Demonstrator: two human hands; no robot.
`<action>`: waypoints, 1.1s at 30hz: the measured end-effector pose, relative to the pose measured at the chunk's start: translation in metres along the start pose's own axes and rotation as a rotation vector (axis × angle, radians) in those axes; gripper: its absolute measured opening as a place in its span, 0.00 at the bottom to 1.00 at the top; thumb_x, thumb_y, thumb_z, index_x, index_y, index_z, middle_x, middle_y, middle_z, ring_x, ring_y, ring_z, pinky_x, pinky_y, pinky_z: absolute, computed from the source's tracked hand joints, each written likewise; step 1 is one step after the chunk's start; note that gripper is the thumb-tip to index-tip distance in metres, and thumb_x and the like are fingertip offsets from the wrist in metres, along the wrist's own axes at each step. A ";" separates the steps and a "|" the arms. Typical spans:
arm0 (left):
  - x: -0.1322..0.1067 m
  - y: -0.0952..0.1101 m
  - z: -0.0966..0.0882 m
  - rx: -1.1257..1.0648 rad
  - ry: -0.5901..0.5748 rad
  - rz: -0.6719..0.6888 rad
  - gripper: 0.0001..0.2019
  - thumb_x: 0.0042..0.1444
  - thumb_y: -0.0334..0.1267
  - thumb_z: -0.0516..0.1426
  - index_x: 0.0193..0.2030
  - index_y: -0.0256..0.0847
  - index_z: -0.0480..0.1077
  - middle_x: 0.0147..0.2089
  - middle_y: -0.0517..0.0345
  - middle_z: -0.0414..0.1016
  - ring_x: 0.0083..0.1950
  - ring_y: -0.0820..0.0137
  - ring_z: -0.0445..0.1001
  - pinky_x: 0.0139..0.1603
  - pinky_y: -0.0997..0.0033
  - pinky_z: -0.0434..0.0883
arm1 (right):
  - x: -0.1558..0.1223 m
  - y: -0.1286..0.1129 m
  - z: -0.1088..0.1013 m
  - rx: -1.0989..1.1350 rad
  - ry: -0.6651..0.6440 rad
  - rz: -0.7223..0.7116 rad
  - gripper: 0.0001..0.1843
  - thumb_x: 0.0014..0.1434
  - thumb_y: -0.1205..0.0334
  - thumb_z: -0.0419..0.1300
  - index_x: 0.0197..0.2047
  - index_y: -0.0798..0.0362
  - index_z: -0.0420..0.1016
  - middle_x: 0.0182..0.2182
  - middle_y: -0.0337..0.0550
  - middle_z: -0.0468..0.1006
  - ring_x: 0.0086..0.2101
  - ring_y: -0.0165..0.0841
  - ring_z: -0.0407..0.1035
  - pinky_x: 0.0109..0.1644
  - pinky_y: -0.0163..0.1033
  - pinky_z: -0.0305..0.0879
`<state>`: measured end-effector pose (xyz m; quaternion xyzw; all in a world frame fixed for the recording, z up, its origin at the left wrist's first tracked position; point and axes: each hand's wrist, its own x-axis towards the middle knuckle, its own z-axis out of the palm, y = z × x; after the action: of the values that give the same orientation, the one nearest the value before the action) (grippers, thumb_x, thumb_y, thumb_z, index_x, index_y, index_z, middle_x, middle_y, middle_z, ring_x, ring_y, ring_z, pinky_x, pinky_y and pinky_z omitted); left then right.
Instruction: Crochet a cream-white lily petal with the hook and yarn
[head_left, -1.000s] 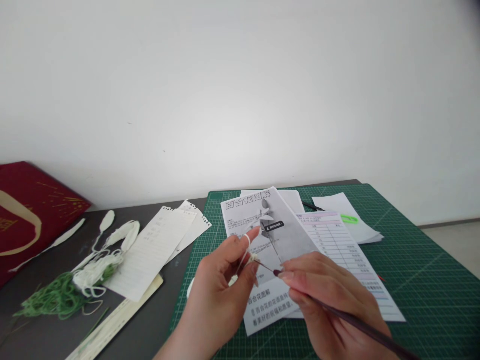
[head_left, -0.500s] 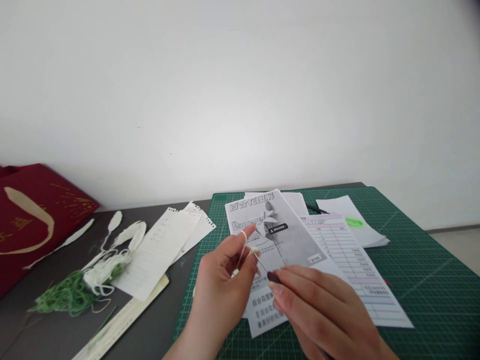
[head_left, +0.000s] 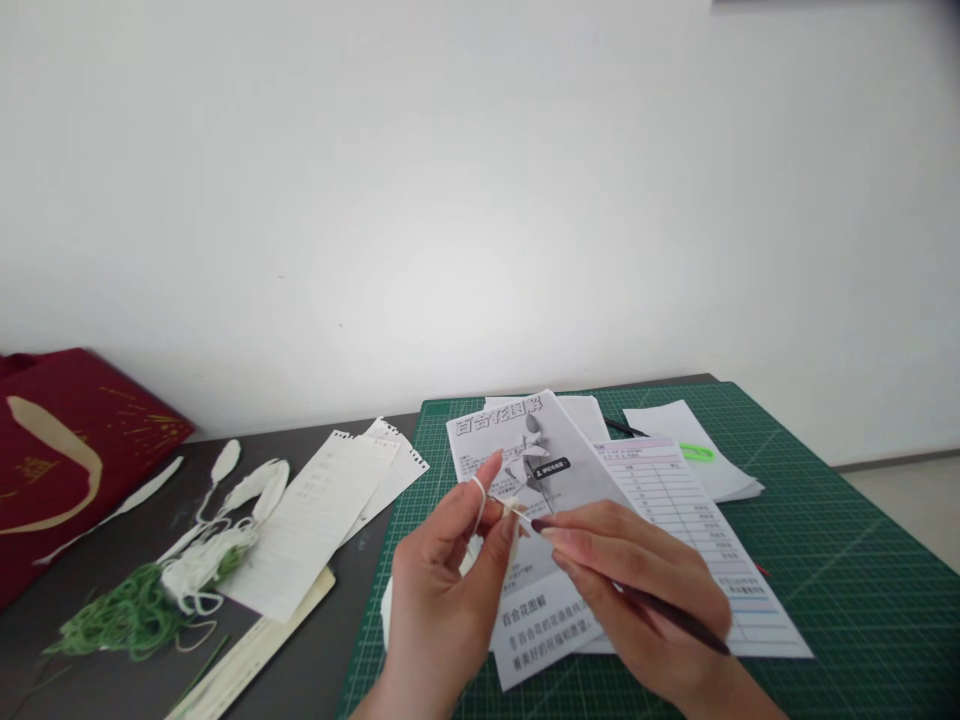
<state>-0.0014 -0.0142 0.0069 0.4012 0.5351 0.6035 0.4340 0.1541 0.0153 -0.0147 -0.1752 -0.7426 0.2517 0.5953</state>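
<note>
Between the thumb and fingers of my left hand is pinched a small piece of white crochet work. White yarn loops around the raised index finger of that hand. My right hand grips a crochet hook with a dark handle, its thin metal shaft pointing left into the work. The hook's tip meets the crochet piece at my left fingertips; the exact stitch is too small to make out. Under both hands lies a printed sheet with a flower picture and Chinese text.
A green cutting mat carries a printed table sheet, white papers and a bright green clip. To the left are notepaper, a ruler, green yarn, white yarn, white crocheted petals and a red bag.
My right hand has rolled, so the hook's handle now shows below the fingers. The hook has come to a flatter angle against the work. The view has shifted slightly.
</note>
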 end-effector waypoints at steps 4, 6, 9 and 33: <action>0.008 0.001 -0.003 -0.281 -0.072 -0.217 0.18 0.43 0.32 0.68 0.44 0.46 0.80 0.33 0.60 0.80 0.37 0.71 0.76 0.41 0.75 0.72 | 0.002 0.005 0.002 0.173 0.068 0.142 0.18 0.54 0.80 0.60 0.44 0.52 0.80 0.39 0.49 0.83 0.37 0.37 0.78 0.37 0.41 0.76; 0.012 0.003 -0.005 -0.380 -0.123 -0.287 0.19 0.41 0.31 0.69 0.44 0.42 0.80 0.33 0.56 0.82 0.36 0.71 0.77 0.42 0.75 0.71 | 0.001 0.006 0.002 0.220 0.079 0.174 0.17 0.55 0.79 0.60 0.43 0.52 0.80 0.38 0.48 0.83 0.36 0.37 0.78 0.36 0.41 0.76; 0.015 0.007 -0.004 -0.505 -0.191 -0.411 0.18 0.40 0.28 0.69 0.42 0.38 0.80 0.33 0.52 0.83 0.34 0.70 0.78 0.40 0.74 0.72 | -0.001 0.007 0.001 0.138 0.050 0.060 0.18 0.55 0.80 0.58 0.45 0.54 0.79 0.40 0.50 0.82 0.37 0.37 0.77 0.37 0.42 0.77; 0.020 -0.005 -0.012 0.009 -0.211 0.053 0.12 0.46 0.32 0.66 0.38 0.52 0.82 0.29 0.61 0.74 0.40 0.67 0.70 0.44 0.67 0.67 | -0.012 0.001 -0.001 0.059 0.121 0.162 0.17 0.58 0.78 0.55 0.46 0.51 0.73 0.35 0.43 0.77 0.36 0.34 0.72 0.38 0.39 0.68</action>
<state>-0.0186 0.0012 0.0009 0.4785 0.4783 0.5669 0.4700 0.1575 0.0093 -0.0248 -0.2320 -0.6811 0.3097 0.6216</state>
